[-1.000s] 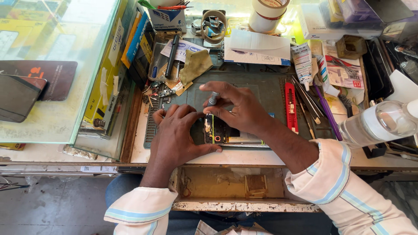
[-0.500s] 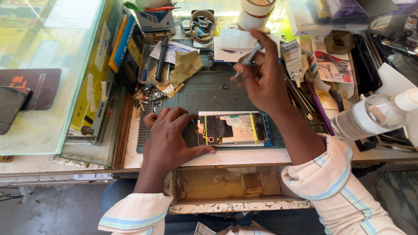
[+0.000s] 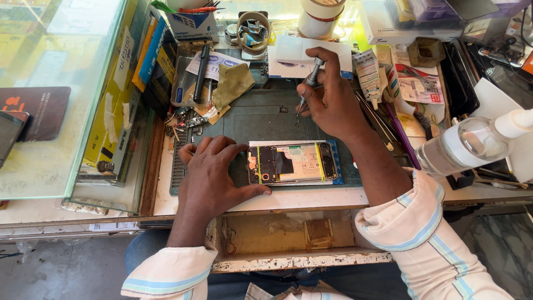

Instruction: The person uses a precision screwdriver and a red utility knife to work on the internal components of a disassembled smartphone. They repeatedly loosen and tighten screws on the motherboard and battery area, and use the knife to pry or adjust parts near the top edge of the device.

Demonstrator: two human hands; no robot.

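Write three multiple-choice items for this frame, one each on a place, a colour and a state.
1. Where does the opened phone lie?
A. on the dark work mat
B. in the open drawer
C. on the glass counter

2. What colour are the stripes on the sleeve cuffs?
A. red
B. light blue
C. black

3. What is the right hand doing?
A. resting flat on the phone
B. holding a small screwdriver
C. gripping the clear bottle

Answers:
1 A, the phone rests on the work mat, beside the left hand.
2 B, both cream cuffs carry light blue bands.
3 B, its fingers pinch the screwdriver above the mat, clear of the phone.
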